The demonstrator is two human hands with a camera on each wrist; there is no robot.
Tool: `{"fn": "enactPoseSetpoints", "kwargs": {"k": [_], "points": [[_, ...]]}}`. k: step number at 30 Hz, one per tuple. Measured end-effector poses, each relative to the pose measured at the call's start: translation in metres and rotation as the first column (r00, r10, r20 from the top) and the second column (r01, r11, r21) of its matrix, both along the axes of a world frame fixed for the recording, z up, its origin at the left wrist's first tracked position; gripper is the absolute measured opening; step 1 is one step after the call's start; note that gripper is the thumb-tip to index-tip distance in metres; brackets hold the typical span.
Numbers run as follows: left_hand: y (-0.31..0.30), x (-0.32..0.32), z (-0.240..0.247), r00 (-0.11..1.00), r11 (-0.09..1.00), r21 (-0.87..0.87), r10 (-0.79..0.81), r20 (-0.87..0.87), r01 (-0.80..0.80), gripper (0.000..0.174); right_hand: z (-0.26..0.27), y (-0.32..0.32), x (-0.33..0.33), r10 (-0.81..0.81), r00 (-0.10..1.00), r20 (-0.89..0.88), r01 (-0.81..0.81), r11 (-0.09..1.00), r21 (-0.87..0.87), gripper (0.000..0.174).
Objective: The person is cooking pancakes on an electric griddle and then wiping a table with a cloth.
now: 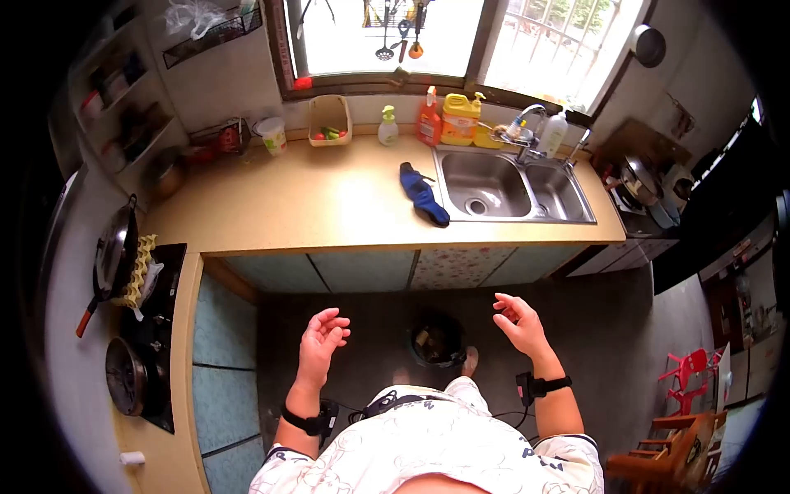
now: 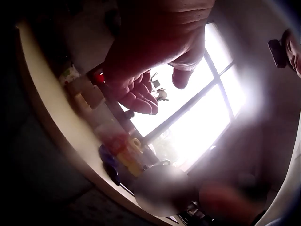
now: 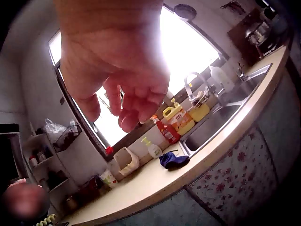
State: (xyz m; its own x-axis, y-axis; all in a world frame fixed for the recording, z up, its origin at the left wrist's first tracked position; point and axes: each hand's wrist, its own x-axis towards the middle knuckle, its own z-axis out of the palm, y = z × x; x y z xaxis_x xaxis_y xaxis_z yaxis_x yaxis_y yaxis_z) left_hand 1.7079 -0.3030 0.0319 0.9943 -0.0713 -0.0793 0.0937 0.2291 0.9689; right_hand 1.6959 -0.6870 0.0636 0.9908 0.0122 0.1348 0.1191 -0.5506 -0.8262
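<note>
Both hands are raised in front of the body, above the floor and short of the counter. My left hand (image 1: pixel 321 346) has its fingers loosely bent and holds nothing; in the left wrist view the same hand (image 2: pixel 155 52) hangs with thumb and fingers apart. My right hand (image 1: pixel 523 325) is empty too, its fingers relaxed, and the right wrist view shows the hand (image 3: pixel 115 70) with nothing in it. A dark blue cloth item (image 1: pixel 423 196) lies on the counter (image 1: pixel 313 206), left of the sink (image 1: pixel 485 185), touched by neither hand.
A bin (image 1: pixel 438 339) stands on the floor between the hands. Along the counter's back are a beige basket (image 1: pixel 329 123) with vegetables, a pump bottle (image 1: pixel 388 128), a red bottle (image 1: pixel 429 119) and a yellow jug (image 1: pixel 459 122). Pans and an egg tray (image 1: pixel 138 272) are at the left.
</note>
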Motion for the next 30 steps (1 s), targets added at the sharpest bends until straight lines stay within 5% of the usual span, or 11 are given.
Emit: {"fn": "enactPoseSetpoints", "kwargs": {"k": [14,21,23,26,30], "points": [[0.012,0.017,-0.023,0.977,0.984,-0.04,0.169,-0.127,-0.175,0.037,-0.042,0.019,0.117,0.163,0.98,-0.114,-0.165,0.986,-0.011,0.036],[0.012,0.051,-0.01,0.974,0.975,0.045,0.22,-0.048,-0.218,0.038,-0.089,0.028,0.234,0.129,0.969,-0.213,-0.19,0.935,-0.298,0.032],[0.012,0.071,-0.009,0.975,0.974,0.051,0.222,-0.029,-0.22,0.038,-0.11,0.035,0.268,0.092,0.988,-0.127,-0.147,0.829,-0.54,0.028],[0.003,0.113,-0.01,0.978,0.977,0.049,0.207,-0.007,-0.206,0.037,-0.158,0.031,0.31,0.145,0.989,0.019,-0.097,0.751,-0.653,0.024],[-0.017,0.18,-0.02,0.988,0.989,0.089,0.129,-0.08,-0.122,0.035,-0.2,0.024,0.341,0.158,0.982,-0.108,-0.183,0.605,-0.775,0.031]]}}
